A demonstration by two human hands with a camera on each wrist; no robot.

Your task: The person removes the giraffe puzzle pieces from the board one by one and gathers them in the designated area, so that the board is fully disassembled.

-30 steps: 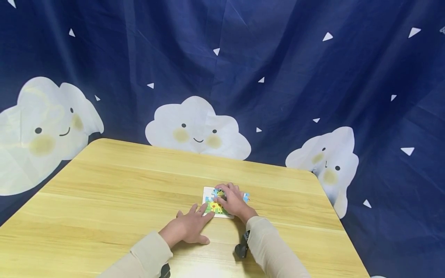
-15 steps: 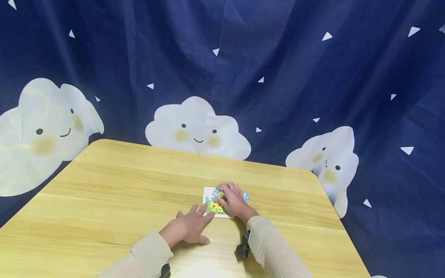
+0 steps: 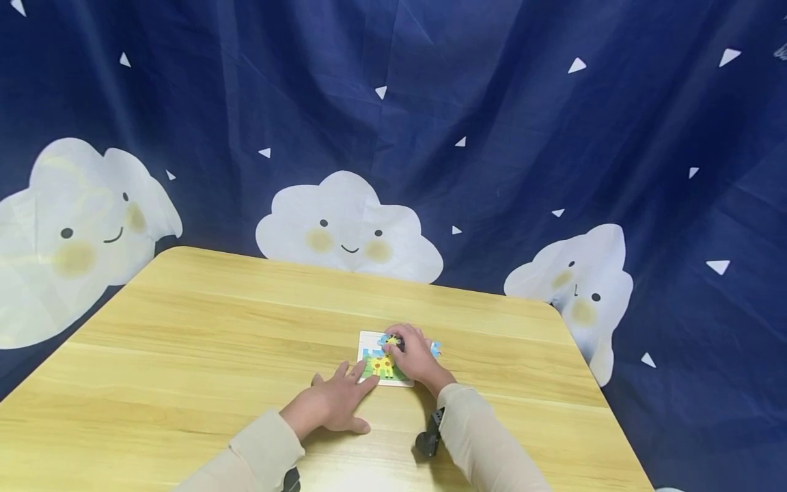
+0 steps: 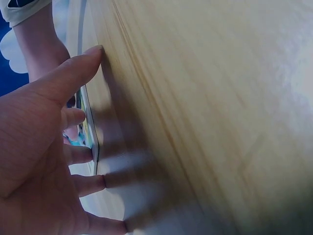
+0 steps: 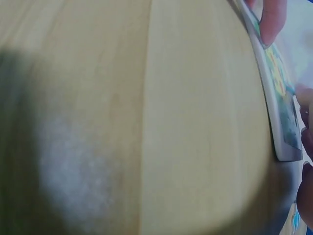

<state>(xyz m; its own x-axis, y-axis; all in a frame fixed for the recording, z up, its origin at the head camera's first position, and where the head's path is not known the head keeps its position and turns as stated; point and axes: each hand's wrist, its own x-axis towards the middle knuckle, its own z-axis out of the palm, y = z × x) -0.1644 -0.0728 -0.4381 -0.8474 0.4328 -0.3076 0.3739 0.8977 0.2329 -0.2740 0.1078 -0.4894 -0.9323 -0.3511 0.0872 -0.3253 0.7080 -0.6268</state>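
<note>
A small jigsaw puzzle in a white frame tray (image 3: 369,336) lies on the table, its picture a yellow giraffe on green and blue. Spread fingers of my left hand (image 3: 335,403) rest on the tray's near left corner. My right hand (image 3: 421,359) is over the tray's right part and pinches a puzzle piece (image 3: 391,339) with the giraffe's head, at the upper part of the picture. Another blue puzzle piece (image 3: 436,349) shows just right of the right hand. In the right wrist view, the tray's edge (image 5: 274,112) appears beside the fingertips; the pinched piece is mostly hidden there.
The light wooden table (image 3: 215,342) extends around the tray on all sides. Behind it hangs a dark blue curtain (image 3: 479,102) with white clouds and triangles. A black wrist camera (image 3: 428,437) hangs under the right sleeve, close to the tabletop.
The right thumb and fingers have shifted slightly, with the giraffe-head piece moving a little to the right. More of the giraffe's neck shows. My left hand stays in place.
</note>
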